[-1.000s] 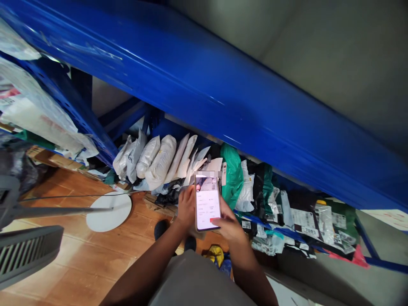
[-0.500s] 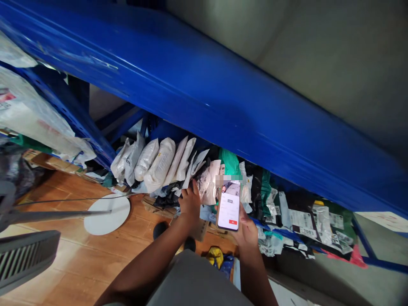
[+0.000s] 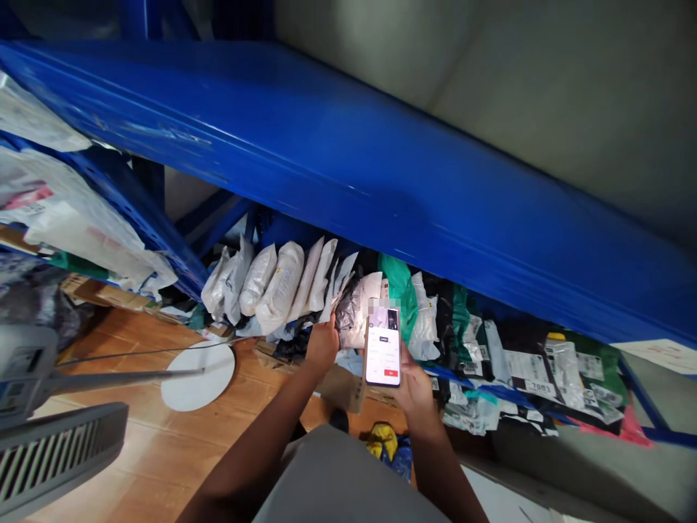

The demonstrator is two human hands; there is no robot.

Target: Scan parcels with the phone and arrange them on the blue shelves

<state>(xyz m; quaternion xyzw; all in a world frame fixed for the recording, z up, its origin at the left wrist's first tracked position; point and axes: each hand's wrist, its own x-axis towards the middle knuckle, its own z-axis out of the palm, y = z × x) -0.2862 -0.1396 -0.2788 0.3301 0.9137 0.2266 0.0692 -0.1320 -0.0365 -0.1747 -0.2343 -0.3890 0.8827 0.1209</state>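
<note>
My right hand grips a smartphone with a lit white screen, upright in front of the low shelf. My left hand reaches forward into the row of parcels, fingers closed on the edge of a crinkled clear-wrapped package. White and grey poly mailers stand in a row to the left of it. A green bag stands just behind the phone.
A blue steel shelf beam runs overhead across the view. Black and green labelled parcels lie along the shelf to the right. A fan with a round white base stands on the wooden floor at left, a cardboard box below my hands.
My left hand left the phone and reached to the clear-wrapped package in the row. The phone, now in my right hand alone, shifted right.
</note>
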